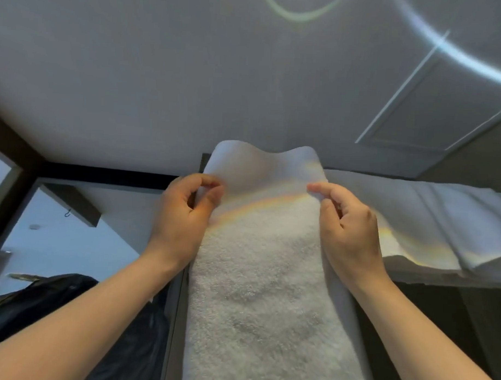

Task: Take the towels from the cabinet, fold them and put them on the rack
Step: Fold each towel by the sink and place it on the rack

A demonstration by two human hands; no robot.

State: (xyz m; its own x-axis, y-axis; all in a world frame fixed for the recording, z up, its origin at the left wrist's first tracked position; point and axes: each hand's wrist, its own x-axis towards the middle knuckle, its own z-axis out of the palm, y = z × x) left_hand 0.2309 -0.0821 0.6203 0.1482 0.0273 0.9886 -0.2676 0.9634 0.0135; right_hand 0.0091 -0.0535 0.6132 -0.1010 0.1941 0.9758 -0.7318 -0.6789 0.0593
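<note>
1. Both hands are up at the towel (257, 289), a long narrow white strip that runs from the bottom of the view to a soft, wavy top end under the ceiling (162, 73); whether it lies on a rack or hangs free, I cannot tell.
2. The left hand (186, 213) pinches the left edge between thumb and forefinger; the right hand (347, 221) does the same on the right edge, other fingers loosely curled; both pinches sit a little below the top end.
3. This looks like folding or setting in place, judging by the narrow shape; the next move calls for both edges to travel level, so the end lands square.
4. A second white towel (430, 221) lies just beside on the right, near the right wrist; a dark frame (110, 173) crosses on the left; open room is straight up and forward, and both sides are tight.
</note>
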